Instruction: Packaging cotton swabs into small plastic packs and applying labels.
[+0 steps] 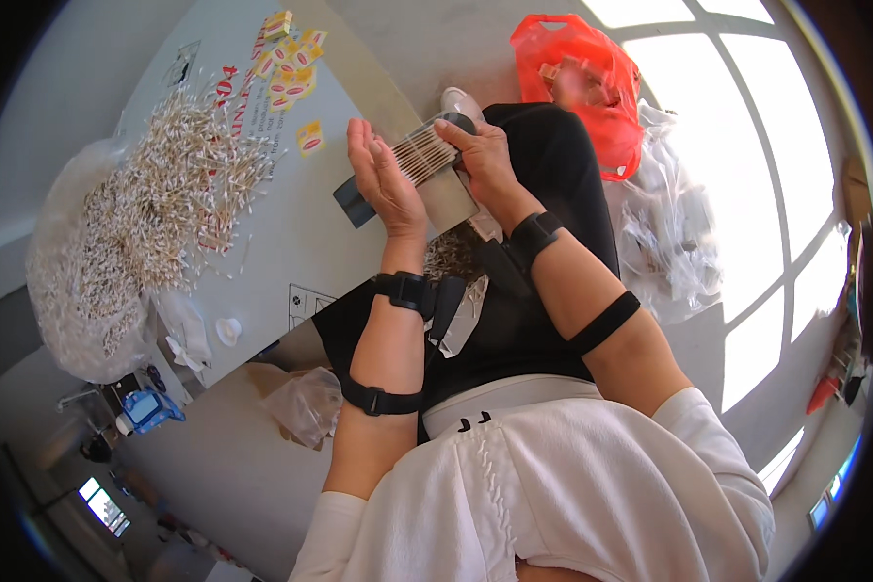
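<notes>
Over the table's near corner, a row of cotton swabs (419, 155) with wooden sticks lies side by side across a dark grey holder (356, 205). My right hand (492, 167) grips the holder's far end, its thumb pressed on top by the swabs and its other fingers partly hidden underneath. Upright at the row's left side is my left hand (390, 189), its fingers stretched out and its palm turned toward the swabs. Whether that palm touches them I cannot tell. To the left, a big heap of loose swabs (179, 175) spills from a clear plastic bag (63, 233).
Small yellow-and-white packets (291, 73) lie at the table's far edge, with a single packet (310, 138) nearer. More swabs (451, 254) sit below my hands. On the floor at right are a red plastic bag (592, 97) and clear plastic bags (674, 242).
</notes>
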A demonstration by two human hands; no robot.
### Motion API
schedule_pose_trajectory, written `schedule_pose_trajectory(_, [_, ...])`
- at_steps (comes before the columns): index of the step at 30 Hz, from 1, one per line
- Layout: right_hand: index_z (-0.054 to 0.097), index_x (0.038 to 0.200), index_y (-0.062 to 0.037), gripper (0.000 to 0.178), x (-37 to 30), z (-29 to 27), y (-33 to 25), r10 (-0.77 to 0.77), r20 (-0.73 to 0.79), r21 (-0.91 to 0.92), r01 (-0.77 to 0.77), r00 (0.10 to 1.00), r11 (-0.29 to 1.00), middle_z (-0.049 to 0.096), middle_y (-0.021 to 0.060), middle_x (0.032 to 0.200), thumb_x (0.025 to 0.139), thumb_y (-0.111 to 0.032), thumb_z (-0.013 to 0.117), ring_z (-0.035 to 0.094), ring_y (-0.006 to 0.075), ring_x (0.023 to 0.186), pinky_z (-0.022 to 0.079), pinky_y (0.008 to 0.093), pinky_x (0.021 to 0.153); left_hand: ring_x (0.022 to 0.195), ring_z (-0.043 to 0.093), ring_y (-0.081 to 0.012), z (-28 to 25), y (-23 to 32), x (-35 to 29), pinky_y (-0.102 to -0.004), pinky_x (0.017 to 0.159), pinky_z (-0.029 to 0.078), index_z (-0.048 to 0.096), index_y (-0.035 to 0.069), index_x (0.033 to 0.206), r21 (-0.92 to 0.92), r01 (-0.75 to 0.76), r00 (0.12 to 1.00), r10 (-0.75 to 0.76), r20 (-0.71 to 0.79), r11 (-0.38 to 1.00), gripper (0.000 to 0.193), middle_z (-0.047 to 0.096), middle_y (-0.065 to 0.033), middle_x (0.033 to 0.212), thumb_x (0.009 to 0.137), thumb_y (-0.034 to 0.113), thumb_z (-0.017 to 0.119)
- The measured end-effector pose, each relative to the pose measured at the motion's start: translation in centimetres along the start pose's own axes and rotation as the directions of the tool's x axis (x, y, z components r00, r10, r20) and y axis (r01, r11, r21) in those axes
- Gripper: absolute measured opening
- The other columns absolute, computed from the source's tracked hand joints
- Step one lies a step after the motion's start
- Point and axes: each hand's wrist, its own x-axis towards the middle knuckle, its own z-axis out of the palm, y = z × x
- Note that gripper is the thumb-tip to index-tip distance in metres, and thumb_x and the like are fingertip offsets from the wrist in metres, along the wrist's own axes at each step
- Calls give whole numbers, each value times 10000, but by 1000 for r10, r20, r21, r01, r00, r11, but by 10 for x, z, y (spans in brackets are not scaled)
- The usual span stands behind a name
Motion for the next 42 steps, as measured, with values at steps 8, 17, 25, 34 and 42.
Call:
schedule_pose_trajectory(8, [686,767,-59,153,-2,-8,-6,92,-56,16,-91,994,996,604,-19,648,851,-175,741,497,60,512,356,231,468,1460,197,-360,-15,19,-26,-531,1167,149,247,3,1497,789,-522,831,-13,556,324,781,239,-209,1562,941,473,528])
schedule_pose_trajectory(17, [686,825,-62,42,-7,-10,-7,85,-14,-125,-86,996,988,596,-24,666,813,-92,714,478,54,500,346,201,461,1468,202,-320,-24,25,-22,-536,1165,143,255,40,1508,758,-599,752,-144,643,258,848,234,-163,1578,888,528,567])
schedule_pose_trajectory(25, [687,816,-49,28,-6,-5,2,8,-15,-50,-9,1000,999,606,-21,678,798,-64,704,499,60,520,373,211,476,1463,201,-340,-34,21,-19,-538,1166,146,236,28,1510,728,-589,750,-101,654,350,818,216,-183,1577,912,477,567])
schedule_pose_trajectory(34, [655,746,-72,79,-15,-2,-17,115,-58,-83,-119,992,989,554,-31,614,761,-59,731,445,47,463,367,206,454,1462,176,-366,-65,34,-43,-547,1160,129,217,9,1508,858,-440,859,-156,488,264,767,175,-206,1581,960,469,494])
schedule_pose_trajectory(42, [689,788,-67,62,-12,-8,-10,129,-22,-47,-130,991,990,611,-21,644,822,-92,733,495,50,475,393,194,461,1472,129,-379,-55,23,-44,-578,1152,110,212,-44,1494,921,-359,906,-182,384,153,838,157,-236,1578,949,539,470])
